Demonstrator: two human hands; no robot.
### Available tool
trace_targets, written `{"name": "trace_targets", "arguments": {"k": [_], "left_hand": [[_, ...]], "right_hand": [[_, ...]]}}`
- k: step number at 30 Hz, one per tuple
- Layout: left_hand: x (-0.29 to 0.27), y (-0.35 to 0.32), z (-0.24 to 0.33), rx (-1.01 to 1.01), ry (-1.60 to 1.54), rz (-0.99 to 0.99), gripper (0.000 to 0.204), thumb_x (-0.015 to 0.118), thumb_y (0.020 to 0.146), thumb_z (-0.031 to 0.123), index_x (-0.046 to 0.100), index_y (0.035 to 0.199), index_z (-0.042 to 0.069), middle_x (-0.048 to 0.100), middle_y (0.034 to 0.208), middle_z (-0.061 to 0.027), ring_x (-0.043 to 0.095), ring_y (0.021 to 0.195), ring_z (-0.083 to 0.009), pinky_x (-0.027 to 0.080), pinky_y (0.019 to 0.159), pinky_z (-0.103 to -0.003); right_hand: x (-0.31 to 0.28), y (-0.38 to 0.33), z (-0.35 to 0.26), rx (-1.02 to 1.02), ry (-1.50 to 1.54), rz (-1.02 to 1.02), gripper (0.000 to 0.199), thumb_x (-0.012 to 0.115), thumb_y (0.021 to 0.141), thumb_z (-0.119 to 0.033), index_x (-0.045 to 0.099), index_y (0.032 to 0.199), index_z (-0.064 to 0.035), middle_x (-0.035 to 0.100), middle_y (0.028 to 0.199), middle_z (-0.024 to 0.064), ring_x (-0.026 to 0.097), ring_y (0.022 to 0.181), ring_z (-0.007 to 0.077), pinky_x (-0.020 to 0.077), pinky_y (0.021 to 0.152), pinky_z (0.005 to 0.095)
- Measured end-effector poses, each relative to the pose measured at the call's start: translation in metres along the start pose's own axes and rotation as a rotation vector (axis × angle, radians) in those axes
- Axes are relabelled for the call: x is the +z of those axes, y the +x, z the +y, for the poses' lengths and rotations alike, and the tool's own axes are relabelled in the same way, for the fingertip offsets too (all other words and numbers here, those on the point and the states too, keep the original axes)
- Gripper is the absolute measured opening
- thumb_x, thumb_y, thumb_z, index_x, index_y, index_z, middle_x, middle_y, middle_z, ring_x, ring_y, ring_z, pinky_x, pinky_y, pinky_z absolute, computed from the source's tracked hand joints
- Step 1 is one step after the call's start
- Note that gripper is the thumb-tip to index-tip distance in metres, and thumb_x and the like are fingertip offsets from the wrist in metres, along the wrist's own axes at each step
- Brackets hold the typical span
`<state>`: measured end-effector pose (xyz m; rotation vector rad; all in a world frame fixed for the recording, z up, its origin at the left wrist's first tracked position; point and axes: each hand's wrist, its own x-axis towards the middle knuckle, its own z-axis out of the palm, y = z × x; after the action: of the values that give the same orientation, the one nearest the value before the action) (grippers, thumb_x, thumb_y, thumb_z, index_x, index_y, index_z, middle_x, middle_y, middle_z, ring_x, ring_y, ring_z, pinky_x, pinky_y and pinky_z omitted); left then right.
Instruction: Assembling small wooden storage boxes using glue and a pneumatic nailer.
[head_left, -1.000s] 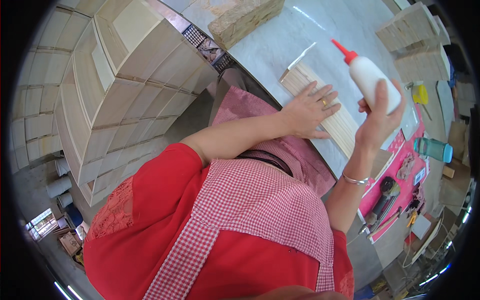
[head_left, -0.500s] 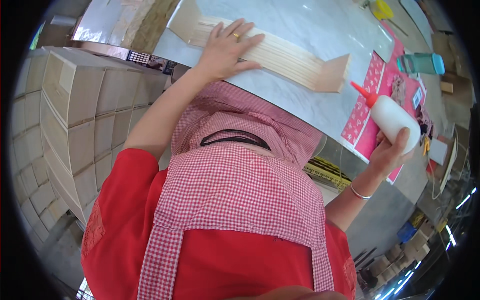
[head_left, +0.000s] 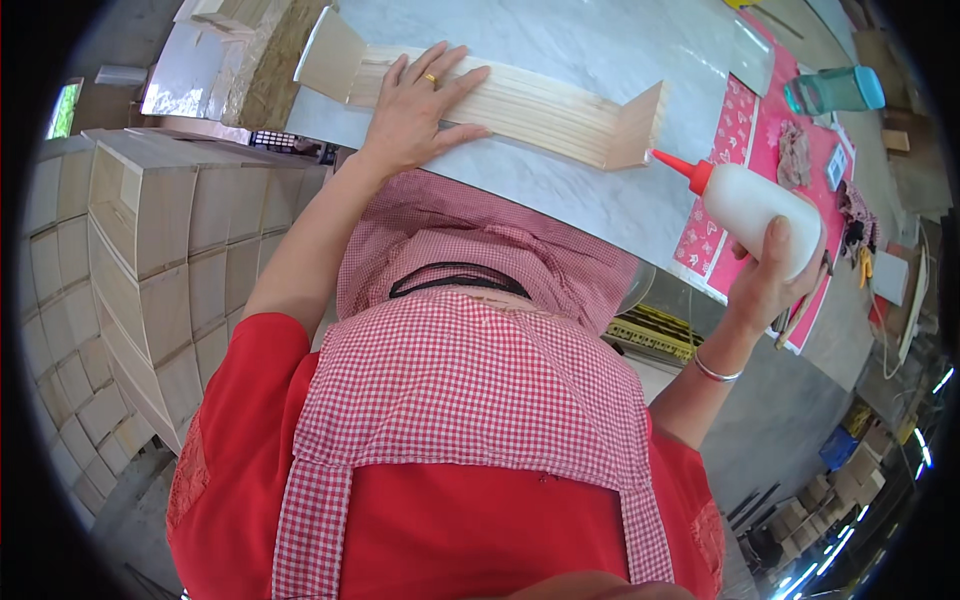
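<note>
Since half a second ago the wooden frame [head_left: 500, 95] has swung from slanting across the table top to lying nearly level under the left hand [head_left: 420, 105], and the glue bottle [head_left: 755, 205] has risen closer to the frame's right end.

The left hand lies flat and spread, palm down on the slatted face of the frame, gripping nothing; the frame runs out past it on both sides, an upright end board to either side of the fingers. Farther right, the right hand [head_left: 770, 285] is wrapped around the white glue bottle from below, thumb up its side. The bottle's red nozzle [head_left: 672, 163] points left, just beside the frame's right end board [head_left: 640, 125], on the grey table [head_left: 600, 40].
</note>
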<state>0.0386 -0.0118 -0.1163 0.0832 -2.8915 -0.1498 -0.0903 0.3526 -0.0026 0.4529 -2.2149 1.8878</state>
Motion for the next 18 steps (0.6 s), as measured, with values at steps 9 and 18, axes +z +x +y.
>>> {"name": "trace_targets", "arguments": {"k": [9, 18], "left_hand": [[-0.002, 0.0, 0.001, 0.005, 0.004, 0.015, 0.068, 0.06, 0.085, 0.063, 0.051, 0.142, 0.027, 0.041, 0.151, -0.0062, 0.032, 0.143, -0.0282, 0.021, 0.117, -0.054], [-0.002, -0.001, 0.005, -0.01, -0.005, -0.024, 0.07, 0.061, 0.085, 0.062, 0.049, 0.144, 0.027, 0.039, 0.154, -0.0059, 0.028, 0.146, -0.0263, 0.018, 0.118, -0.053]], "right_hand": [[0.026, 0.032, 0.006, -0.066, -0.028, 0.061, 0.041, 0.075, 0.088, -0.021, 0.055, 0.115, 0.0016, 0.064, 0.095, 0.01, 0.064, 0.068, 0.0147, 0.0528, 0.048, 0.0244], [0.02, 0.026, 0.0, -0.091, -0.093, 0.093, 0.036, 0.072, 0.091, -0.026, 0.058, 0.111, -0.0004, 0.063, 0.085, 0.0072, 0.057, 0.059, 0.0112, 0.0432, 0.047, 0.0204]]}}
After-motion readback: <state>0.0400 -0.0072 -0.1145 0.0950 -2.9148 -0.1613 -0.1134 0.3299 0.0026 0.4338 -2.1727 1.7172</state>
